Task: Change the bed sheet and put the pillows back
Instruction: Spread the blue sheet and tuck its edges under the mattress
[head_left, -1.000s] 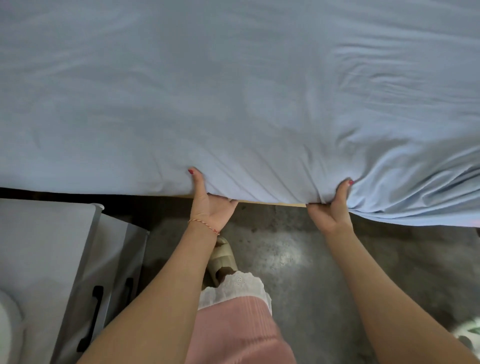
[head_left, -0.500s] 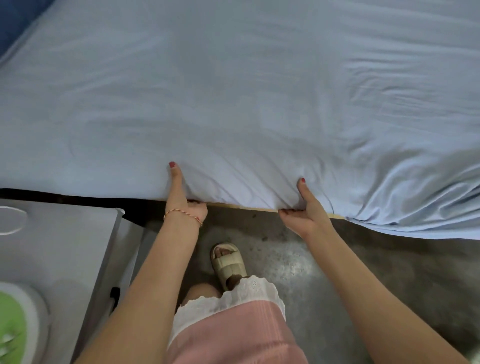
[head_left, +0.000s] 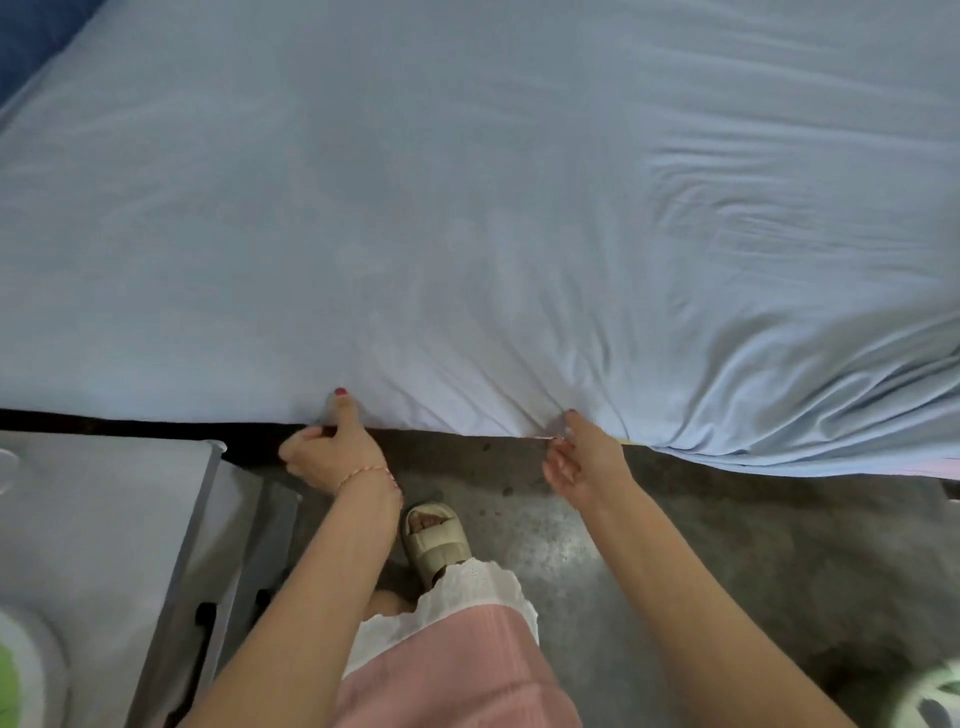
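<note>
A pale blue bed sheet (head_left: 467, 218) covers the mattress and fills the upper part of the view. It lies smooth on the left and bunches in folds at the right, where it hangs over the near edge. My left hand (head_left: 332, 452) pinches the sheet's lower edge, thumb up against the mattress side. My right hand (head_left: 587, 457) touches the same edge a little to the right with thumb and fingertips, its other fingers spread. No pillows are in view.
A grey cabinet (head_left: 104, 545) with black drawer handles stands close at the lower left, with a white and green object (head_left: 21, 675) on it. Concrete floor (head_left: 753, 545) lies below the bed edge. My sandalled foot (head_left: 434, 540) stands near the bed. Dark blue fabric (head_left: 31, 41) shows at the top left.
Both hands have slid left along the sheet's lower edge. The fingers, earlier tucked under the mattress edge, have come out from under it, and the right hand's fingers have spread.
</note>
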